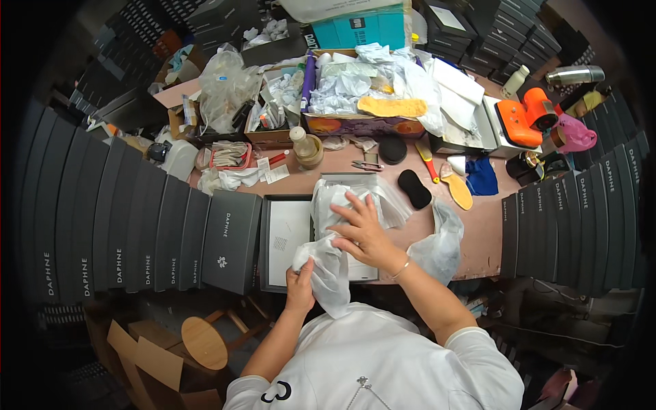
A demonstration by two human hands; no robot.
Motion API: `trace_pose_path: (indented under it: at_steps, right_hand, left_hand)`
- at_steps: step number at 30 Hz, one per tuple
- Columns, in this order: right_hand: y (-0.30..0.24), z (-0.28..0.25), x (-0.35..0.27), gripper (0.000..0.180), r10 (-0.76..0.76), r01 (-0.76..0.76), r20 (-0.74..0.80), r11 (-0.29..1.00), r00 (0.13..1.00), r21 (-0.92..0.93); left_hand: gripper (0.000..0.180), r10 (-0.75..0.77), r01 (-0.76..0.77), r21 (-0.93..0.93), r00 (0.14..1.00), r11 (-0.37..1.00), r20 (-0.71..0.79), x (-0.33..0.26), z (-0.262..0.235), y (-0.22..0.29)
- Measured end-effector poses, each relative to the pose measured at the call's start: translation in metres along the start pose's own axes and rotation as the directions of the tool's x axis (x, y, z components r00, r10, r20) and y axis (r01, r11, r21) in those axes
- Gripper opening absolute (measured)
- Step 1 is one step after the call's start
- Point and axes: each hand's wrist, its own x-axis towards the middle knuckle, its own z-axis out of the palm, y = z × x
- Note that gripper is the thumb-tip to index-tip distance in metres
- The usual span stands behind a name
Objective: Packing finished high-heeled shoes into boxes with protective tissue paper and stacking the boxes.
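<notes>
At the table's near edge, my left hand (pixel 301 285) has its fingers closed on a crumpled, translucent white wrapping sheet (pixel 326 273). What the sheet may cover is hidden. My right hand (pixel 367 236) reaches over from the right with its fingers spread, the fingertips at or just above more white wrapping (pixel 333 205). Beneath both hands lies an open dark-grey shoebox (pixel 275 199) with a white inside (pixel 290 232). A closed dark-grey box (pixel 232 239) sits to its left. Right of my right hand, another translucent wrapping sheet (pixel 437 242) lies on the table.
Stacked grey shoeboxes (pixel 130 212) (pixel 581 219) flank both sides. Behind are a black shoe brush (pixel 415 189), a yellow insole (pixel 456 190), nippers (pixel 367 165), a bottle (pixel 301 140), a carton of crumpled paper (pixel 342 126) and an orange device (pixel 516 123). A wooden stool (pixel 205 343) stands lower left.
</notes>
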Motion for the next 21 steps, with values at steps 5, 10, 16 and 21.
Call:
trace_pose_path:
  at_steps: [5, 10, 16, 21]
  right_hand:
    - [-0.076, 0.043, -0.049, 0.020, -0.165, 0.032, 0.322, 0.924, 0.932, 0.381]
    - [-0.024, -0.048, 0.005, 0.055, -0.020, 0.057, 0.165, 0.973, 0.986, -0.223]
    - [0.013, -0.029, -0.028, 0.059, 0.137, -0.255, 0.445, 0.942, 0.885, 0.216]
    - [0.058, -0.009, -0.061, 0.049, 0.685, -0.711, 0.252, 0.546, 0.683, 0.443]
  left_hand:
    - [0.059, -0.122, 0.128, -0.119, 0.991, 0.985, 0.053, 0.032, -0.031, -0.017]
    - [0.058, -0.445, 0.624, -0.251, 0.734, 0.740, 0.513, 0.033, -0.032, 0.055]
    - [0.044, -0.119, 0.136, 0.065, 0.969, 0.989, -0.216, 0.040, -0.073, 0.063]
    - [0.043, 0.488, -0.600, 0.059, 0.585, 0.798, -0.648, 0.027, -0.029, 0.164]
